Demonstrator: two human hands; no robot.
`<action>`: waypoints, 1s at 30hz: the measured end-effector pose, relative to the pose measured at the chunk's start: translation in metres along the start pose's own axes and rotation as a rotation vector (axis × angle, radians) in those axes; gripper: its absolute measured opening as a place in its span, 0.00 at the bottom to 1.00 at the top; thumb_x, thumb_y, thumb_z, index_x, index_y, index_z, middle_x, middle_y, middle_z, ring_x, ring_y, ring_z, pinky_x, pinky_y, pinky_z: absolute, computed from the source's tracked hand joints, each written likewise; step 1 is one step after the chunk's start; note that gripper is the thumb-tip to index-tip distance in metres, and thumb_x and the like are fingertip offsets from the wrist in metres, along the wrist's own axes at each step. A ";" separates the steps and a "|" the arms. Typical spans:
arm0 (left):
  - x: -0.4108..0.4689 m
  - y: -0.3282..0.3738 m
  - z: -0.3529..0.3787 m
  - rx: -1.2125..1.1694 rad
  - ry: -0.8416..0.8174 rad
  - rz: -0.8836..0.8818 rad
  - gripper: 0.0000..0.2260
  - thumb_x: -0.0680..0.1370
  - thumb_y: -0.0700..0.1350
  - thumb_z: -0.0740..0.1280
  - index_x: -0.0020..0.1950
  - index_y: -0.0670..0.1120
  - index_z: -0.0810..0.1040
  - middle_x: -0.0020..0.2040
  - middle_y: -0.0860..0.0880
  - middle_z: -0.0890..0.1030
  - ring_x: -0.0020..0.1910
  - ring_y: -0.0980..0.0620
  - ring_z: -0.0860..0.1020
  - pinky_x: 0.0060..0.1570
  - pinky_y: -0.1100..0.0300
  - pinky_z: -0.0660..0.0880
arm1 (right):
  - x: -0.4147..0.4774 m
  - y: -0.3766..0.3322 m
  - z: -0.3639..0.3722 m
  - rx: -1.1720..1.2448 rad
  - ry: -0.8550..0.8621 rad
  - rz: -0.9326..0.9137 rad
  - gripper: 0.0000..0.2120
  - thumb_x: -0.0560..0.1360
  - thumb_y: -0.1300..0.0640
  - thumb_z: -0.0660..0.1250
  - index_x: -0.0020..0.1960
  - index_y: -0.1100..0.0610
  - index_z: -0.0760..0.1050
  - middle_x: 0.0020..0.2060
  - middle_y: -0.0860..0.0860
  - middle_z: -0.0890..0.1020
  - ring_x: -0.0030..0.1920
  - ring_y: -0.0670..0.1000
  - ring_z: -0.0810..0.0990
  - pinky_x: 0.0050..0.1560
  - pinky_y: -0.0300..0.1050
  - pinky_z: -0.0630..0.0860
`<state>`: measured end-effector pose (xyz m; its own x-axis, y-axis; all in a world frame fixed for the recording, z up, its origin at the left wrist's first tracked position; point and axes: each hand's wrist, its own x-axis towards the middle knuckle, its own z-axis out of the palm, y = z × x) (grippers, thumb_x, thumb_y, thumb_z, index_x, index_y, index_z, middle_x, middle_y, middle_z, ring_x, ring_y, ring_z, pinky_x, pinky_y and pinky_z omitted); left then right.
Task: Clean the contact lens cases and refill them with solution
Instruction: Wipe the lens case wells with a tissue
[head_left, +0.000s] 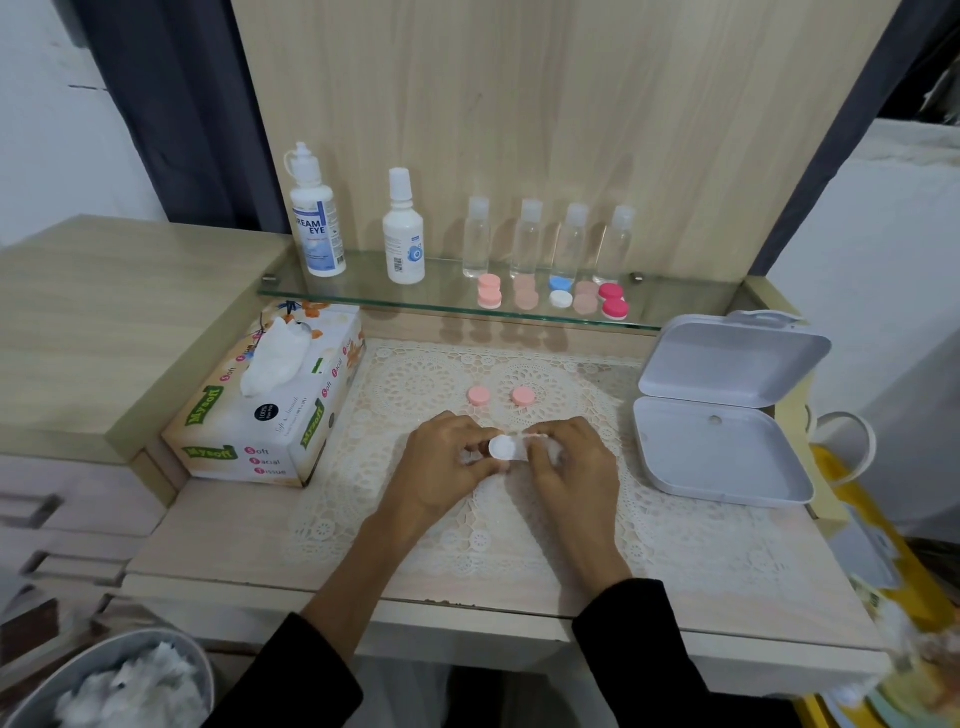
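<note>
1. At the left of the bench stood the tissue box (270, 410). Far behind it, on the glass shelf (363, 292), was the solution bottle (317, 218).
2. The left hand (447, 460) had its fingers curled, pinching the white lens case (503, 448).
3. The case sat between the two hands, touching both. Its long axis seemed to run left to right, but its right part was hidden.
4. Two pink caps (478, 396) (523, 396) lay just beyond, one nearer each hand.
5. The right hand (571, 465) curled round a wad of tissue (543, 446) pressed against the case. I judged this was wiping, with the refill still to come. The bottle was nearer the left hand.
6. An open white box (727, 415) lay at the right.
</note>
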<state>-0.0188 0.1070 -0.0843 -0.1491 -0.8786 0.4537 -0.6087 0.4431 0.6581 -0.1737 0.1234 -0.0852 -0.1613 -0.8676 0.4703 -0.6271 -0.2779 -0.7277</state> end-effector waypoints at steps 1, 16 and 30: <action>0.000 0.000 0.000 -0.003 -0.002 0.002 0.14 0.66 0.47 0.78 0.51 0.50 0.85 0.39 0.52 0.83 0.40 0.52 0.76 0.42 0.55 0.74 | -0.001 0.000 0.001 -0.035 -0.038 -0.027 0.08 0.72 0.54 0.64 0.45 0.53 0.81 0.41 0.45 0.77 0.43 0.46 0.76 0.38 0.39 0.69; 0.000 -0.001 -0.001 -0.033 -0.016 0.001 0.15 0.67 0.52 0.75 0.52 0.50 0.85 0.39 0.52 0.83 0.39 0.53 0.77 0.41 0.53 0.75 | -0.005 -0.002 0.000 -0.018 -0.067 -0.022 0.06 0.68 0.53 0.63 0.39 0.55 0.77 0.35 0.47 0.79 0.36 0.48 0.76 0.35 0.47 0.73; 0.000 -0.001 0.000 -0.038 -0.029 -0.012 0.14 0.67 0.49 0.74 0.51 0.50 0.85 0.38 0.52 0.82 0.40 0.53 0.76 0.42 0.54 0.74 | -0.003 0.002 0.004 -0.137 -0.083 -0.123 0.04 0.75 0.57 0.67 0.45 0.52 0.81 0.41 0.44 0.78 0.46 0.47 0.75 0.38 0.43 0.71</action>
<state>-0.0179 0.1067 -0.0848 -0.1653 -0.8883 0.4285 -0.5803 0.4389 0.6859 -0.1712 0.1239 -0.0903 -0.0175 -0.8631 0.5047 -0.7367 -0.3301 -0.5902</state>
